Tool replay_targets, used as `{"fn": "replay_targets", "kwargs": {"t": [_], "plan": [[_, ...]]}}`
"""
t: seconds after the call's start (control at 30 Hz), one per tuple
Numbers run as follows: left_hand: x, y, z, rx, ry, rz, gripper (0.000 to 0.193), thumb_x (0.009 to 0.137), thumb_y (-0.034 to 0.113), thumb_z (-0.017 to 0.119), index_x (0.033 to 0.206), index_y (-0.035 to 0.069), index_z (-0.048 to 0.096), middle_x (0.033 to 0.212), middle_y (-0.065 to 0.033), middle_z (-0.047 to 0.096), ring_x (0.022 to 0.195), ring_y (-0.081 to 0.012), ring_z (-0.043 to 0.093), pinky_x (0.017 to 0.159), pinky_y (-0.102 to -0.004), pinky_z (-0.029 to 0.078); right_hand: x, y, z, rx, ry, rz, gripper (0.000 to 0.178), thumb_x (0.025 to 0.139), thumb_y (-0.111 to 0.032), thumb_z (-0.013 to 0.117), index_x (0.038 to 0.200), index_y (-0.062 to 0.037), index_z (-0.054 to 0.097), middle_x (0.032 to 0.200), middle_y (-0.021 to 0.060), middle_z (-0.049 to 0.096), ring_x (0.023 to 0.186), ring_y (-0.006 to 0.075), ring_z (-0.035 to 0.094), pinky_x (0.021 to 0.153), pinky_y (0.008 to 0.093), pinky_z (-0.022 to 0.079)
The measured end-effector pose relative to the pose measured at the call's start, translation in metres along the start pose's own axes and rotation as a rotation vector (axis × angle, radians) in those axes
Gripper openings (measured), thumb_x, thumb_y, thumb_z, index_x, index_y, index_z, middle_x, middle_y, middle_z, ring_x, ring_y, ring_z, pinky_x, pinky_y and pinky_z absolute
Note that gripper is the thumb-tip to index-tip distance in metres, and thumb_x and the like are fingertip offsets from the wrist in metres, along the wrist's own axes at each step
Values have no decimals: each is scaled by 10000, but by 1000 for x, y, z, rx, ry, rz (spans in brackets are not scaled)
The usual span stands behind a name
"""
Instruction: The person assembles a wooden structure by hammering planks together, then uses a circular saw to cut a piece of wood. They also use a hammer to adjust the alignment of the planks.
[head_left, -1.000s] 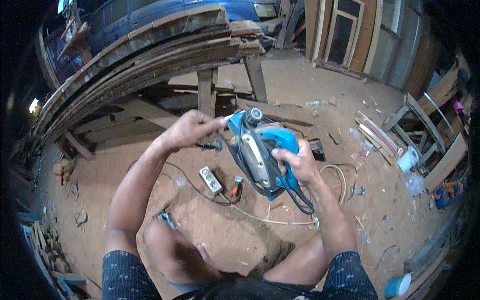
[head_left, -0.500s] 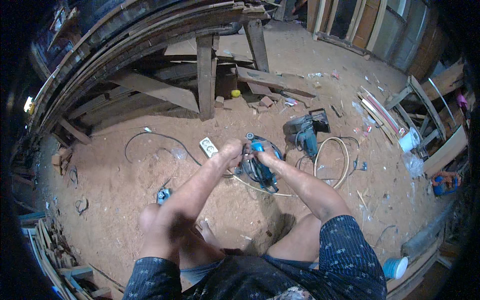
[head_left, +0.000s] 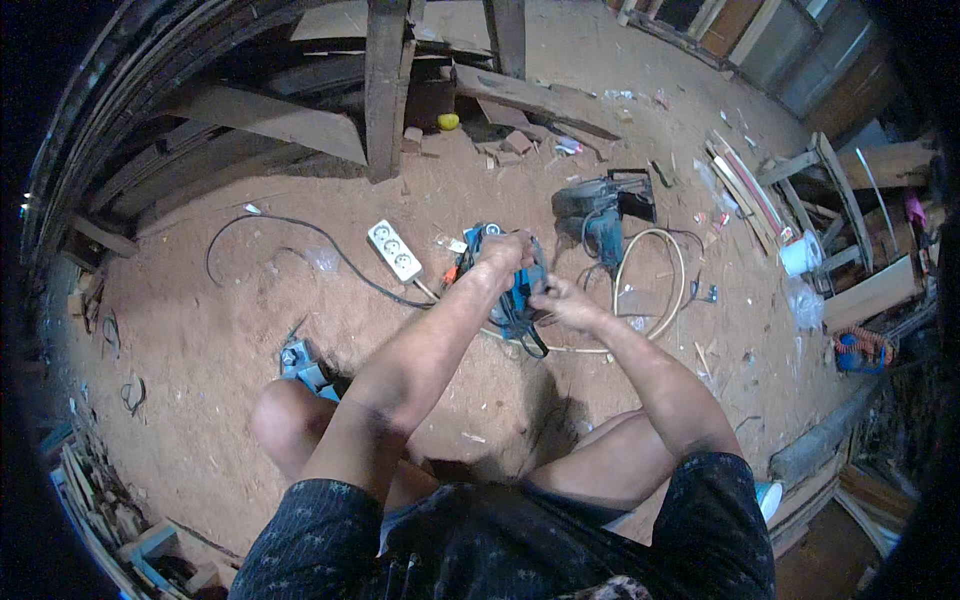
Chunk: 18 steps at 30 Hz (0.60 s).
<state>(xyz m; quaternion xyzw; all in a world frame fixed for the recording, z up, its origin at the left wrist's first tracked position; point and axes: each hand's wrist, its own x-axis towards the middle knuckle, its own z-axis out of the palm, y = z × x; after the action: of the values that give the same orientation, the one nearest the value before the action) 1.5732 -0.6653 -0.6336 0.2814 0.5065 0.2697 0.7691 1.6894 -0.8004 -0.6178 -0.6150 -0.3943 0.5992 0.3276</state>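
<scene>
A blue-and-black power tool (head_left: 516,299) lies on the dirt floor in front of me, its black cord looped at the near end. My left hand (head_left: 508,250) is closed over the tool's far part, its fingers partly hidden. Nearer to me, my right hand (head_left: 564,302) has its fingers drawn together against the tool's right side; whatever they pinch is too small to make out. Between the hands shows a greyish, blurred part. A white power strip (head_left: 395,252) lies left of the tool, beside a small orange-red piece (head_left: 450,276).
Right of my hands sits a larger blue-and-dark power tool (head_left: 603,225), with a coiled cream cord (head_left: 681,290) near it. Another blue tool (head_left: 306,365) rests by my left knee. Stacked planks on a wooden frame (head_left: 386,100) stand at the far left; a white bucket (head_left: 800,255) is at right.
My hands have moved apart along the tool: the left is at its far part, the right nearer to me. The whole view has shifted, and more of the power strip shows.
</scene>
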Motion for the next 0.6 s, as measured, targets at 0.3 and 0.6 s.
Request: {"fn": "replay_targets", "kwargs": {"t": [0.3, 0.6], "plan": [[-69, -171, -52, 1050, 282, 723, 300, 814, 243, 802, 1039, 90, 674, 935, -108, 709, 833, -209, 675, 739, -354, 539, 24, 133, -75, -327, 329, 244, 240, 888, -17, 660, 1114, -37, 583, 869, 96, 650, 722, 205, 673, 617, 358, 587], [-70, -195, -78, 684, 138, 484, 417, 848, 42, 710, 1253, 52, 614, 1027, -141, 697, 943, -229, 669, 845, -358, 534, 20, 113, -2, 114, 196, 602, 118, 969, -70, 529, 1074, -99, 574, 840, 95, 619, 574, 169, 557, 481, 333, 483]]}}
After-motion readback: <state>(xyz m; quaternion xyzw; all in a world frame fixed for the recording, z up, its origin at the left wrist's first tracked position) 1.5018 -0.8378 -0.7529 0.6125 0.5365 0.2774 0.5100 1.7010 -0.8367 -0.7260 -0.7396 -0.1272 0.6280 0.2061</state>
